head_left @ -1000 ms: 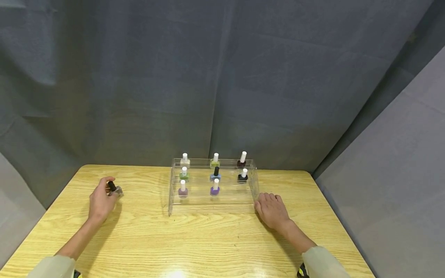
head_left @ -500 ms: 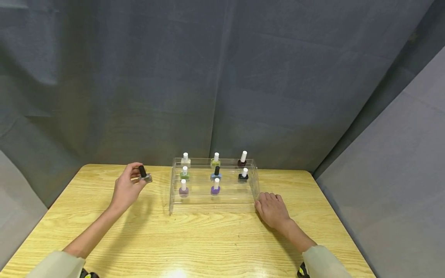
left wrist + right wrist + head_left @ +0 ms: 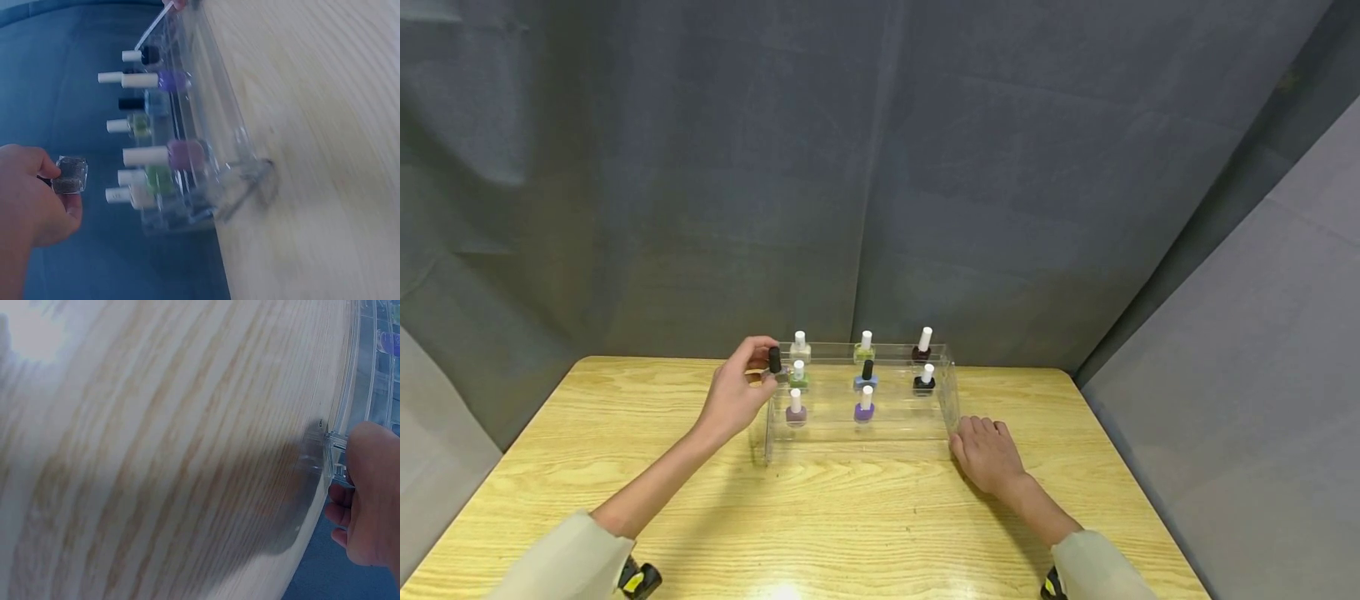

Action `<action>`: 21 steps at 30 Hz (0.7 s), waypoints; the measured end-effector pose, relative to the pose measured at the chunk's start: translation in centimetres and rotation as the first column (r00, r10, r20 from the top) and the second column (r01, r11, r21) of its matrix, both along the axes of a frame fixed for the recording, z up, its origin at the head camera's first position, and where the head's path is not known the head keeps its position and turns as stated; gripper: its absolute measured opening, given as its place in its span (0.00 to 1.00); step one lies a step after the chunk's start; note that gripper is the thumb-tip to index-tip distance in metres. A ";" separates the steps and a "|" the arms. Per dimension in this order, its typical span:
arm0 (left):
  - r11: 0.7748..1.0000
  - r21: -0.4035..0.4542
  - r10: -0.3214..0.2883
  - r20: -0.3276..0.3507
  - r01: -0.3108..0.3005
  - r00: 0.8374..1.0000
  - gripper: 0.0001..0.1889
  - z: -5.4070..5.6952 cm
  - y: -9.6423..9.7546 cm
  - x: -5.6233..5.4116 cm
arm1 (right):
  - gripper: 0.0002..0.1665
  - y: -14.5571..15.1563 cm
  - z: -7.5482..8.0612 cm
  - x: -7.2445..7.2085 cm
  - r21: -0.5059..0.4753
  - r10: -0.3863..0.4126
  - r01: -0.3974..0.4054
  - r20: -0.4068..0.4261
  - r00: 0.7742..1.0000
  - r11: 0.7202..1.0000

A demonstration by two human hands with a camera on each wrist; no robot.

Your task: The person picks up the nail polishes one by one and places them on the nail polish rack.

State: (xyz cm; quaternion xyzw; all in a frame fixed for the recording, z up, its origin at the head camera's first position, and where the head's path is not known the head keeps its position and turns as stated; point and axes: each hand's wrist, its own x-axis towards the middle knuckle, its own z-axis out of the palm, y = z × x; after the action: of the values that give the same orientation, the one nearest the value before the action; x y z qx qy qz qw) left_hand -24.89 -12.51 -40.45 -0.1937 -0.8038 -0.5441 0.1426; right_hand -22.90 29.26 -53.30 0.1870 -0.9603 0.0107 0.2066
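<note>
My left hand pinches a nail polish bottle with a black cap and grey, glittery contents. It is raised at the left end of a clear tiered display rack, close to the green polish. At the rack's front right corner, my right hand grips the side panel, its thumb at the front and its fingers curled on the outer side. White-capped bottles stand on the tiers, among them a mauve polish and a purple polish on the lower one.
The middle tier also bears a black-capped blue polish and a black polish. Along the top are pale, yellow-green and dark red bottles. A grey curtain hangs behind the wooden table.
My left hand has carried the black-capped nail polish bottle rightward from the table's left side, up to the rack's left end. My right hand has stayed at the rack's corner.
</note>
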 end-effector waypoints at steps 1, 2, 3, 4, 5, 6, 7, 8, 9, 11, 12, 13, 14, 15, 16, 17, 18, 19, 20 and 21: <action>1.000 0.004 -0.012 0.000 0.012 1.000 0.25 0.2 0.5 0.0 | 0.17 0.0 0.0 0.0 -0.001 0.002 -0.002 -0.003 1.000 1.000; 1.000 0.010 -0.024 -0.003 0.024 1.000 0.25 0.3 1.0 0.1 | 0.17 0.0 0.0 0.1 -0.001 0.004 -0.004 -0.004 1.000 1.000; 0.999 0.009 -0.033 -0.007 0.033 0.999 0.25 0.4 1.4 0.1 | 0.17 0.0 0.0 0.1 -0.003 0.006 -0.006 -0.007 1.000 1.000; 0.999 0.008 -0.042 -0.008 0.042 0.999 0.25 0.5 1.9 0.1 | 0.17 0.0 0.0 0.1 -0.004 0.008 -0.008 -0.009 1.000 1.000; 0.999 0.006 -0.052 -0.012 0.052 0.999 0.25 0.6 2.4 0.1 | 0.17 0.0 0.0 0.1 -0.005 0.008 -0.008 -0.009 1.000 1.000; 0.998 0.005 -0.062 -0.015 0.062 0.998 0.25 0.6 2.9 0.1 | 0.17 0.0 0.0 0.1 -0.004 0.007 -0.007 -0.006 1.000 1.000; 0.997 0.004 -0.074 -0.017 0.075 0.997 0.25 0.5 3.4 0.1 | 0.17 0.0 0.0 0.1 -0.006 0.007 -0.007 -0.002 1.000 1.000; 0.996 0.005 -0.084 -0.021 0.084 0.996 0.25 0.5 4.0 0.0 | 0.17 0.0 0.1 0.2 -0.006 0.003 -0.003 0.009 1.000 1.000; 0.996 0.003 -0.093 -0.024 0.093 0.995 0.24 0.5 4.6 0.0 | 0.17 -0.1 0.1 0.2 -0.007 -0.002 0.002 0.016 1.000 1.000; 0.994 0.002 -0.112 -0.031 0.112 0.993 0.25 0.4 5.8 0.0 | 0.17 -0.1 0.3 0.3 -0.007 -0.006 0.007 0.028 1.000 1.000; 0.992 0.004 -0.123 -0.035 0.123 0.992 0.25 0.3 6.4 0.0 | 0.17 -0.2 0.3 0.3 -0.008 -0.006 0.007 0.029 1.000 1.000; 0.991 0.003 -0.130 -0.035 0.131 0.991 0.25 0.2 7.1 0.0 | 0.17 -0.2 0.3 0.3 -0.008 -0.005 0.005 0.025 1.000 1.000; 0.990 0.001 -0.140 -0.037 0.140 0.990 0.26 0.1 7.7 0.1 | 0.17 -0.2 0.3 0.3 -0.007 -0.005 0.005 0.019 1.000 1.000; 0.988 -0.005 -0.154 -0.038 0.154 0.987 0.26 0.0 8.4 0.1 | 0.17 -0.1 0.3 0.2 -0.008 0.000 0.000 0.006 1.000 1.000; 0.986 -0.013 -0.168 -0.039 0.168 0.985 0.26 -0.1 9.0 0.1 | 0.17 -0.1 0.2 0.2 -0.007 0.005 -0.005 -0.005 1.000 1.000; 0.983 -0.017 -0.183 -0.038 0.182 0.982 0.26 -0.2 9.6 0.2 | 0.17 0.0 0.1 0.2 -0.009 0.009 -0.009 -0.016 1.000 1.000; 0.980 -0.024 -0.197 -0.039 0.196 0.980 0.26 -0.5 10.2 0.1 | 0.17 0.0 0.1 0.2 -0.010 0.013 -0.013 -0.023 1.000 1.000; 0.978 -0.032 -0.209 -0.041 0.208 0.977 0.26 -0.7 10.8 0.1 | 0.17 0.0 0.1 0.2 -0.013 0.017 -0.017 -0.025 1.000 1.000; 0.974 -0.037 -0.224 -0.046 0.222 0.974 0.26 -1.0 11.3 0.0 | 0.17 0.0 0.0 0.1 -0.014 0.021 -0.021 -0.028 0.999 1.000; 0.972 -0.046 -0.232 -0.049 0.230 0.971 0.26 -1.3 11.8 0.0 | 0.17 0.0 0.0 0.1 -0.016 0.025 -0.026 -0.027 0.999 1.000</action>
State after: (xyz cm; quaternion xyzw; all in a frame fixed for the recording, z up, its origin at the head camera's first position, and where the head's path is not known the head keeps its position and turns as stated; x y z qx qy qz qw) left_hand -24.91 -0.68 -41.73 -0.3034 -0.7822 -0.5355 0.0962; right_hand -22.81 29.26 -53.28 0.1977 -0.9549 0.0188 0.2208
